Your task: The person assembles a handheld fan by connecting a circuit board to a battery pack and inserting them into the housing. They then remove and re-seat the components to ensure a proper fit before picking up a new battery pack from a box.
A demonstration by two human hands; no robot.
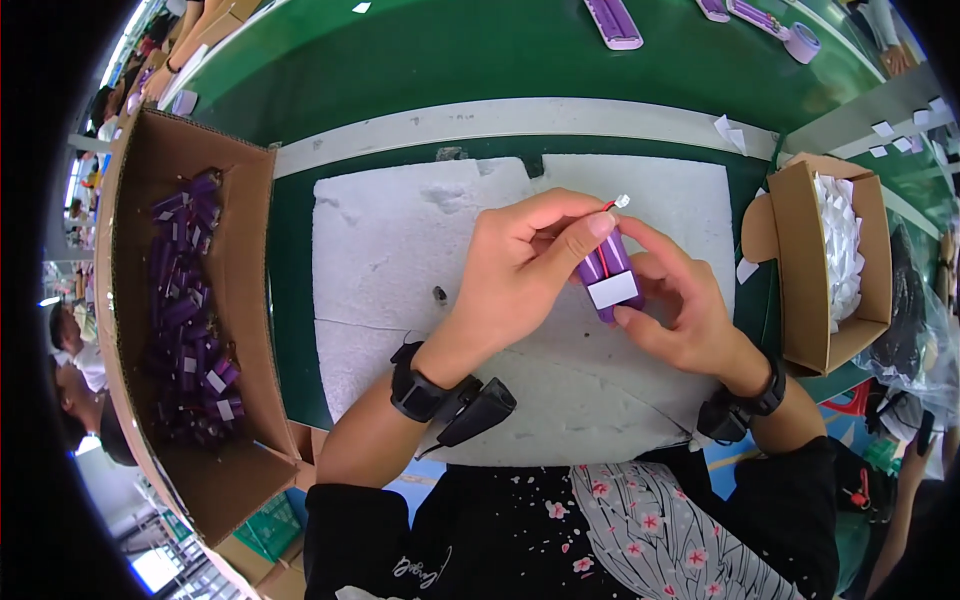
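Pinching a purple film-wrapped battery pack (617,262) between left hand (520,258) and right hand (690,310), above the white foam mat (390,260). Bears a white label (613,290) already, but not yet let go. Can see purple packs (185,310) in a brown cardboard box (244,250) left of the mat, white paper slips (838,250) in a smaller box (802,255) right of it.

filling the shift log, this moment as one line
left hand: gripping purple pack | right hand: gripping same pack | white label: facing camera
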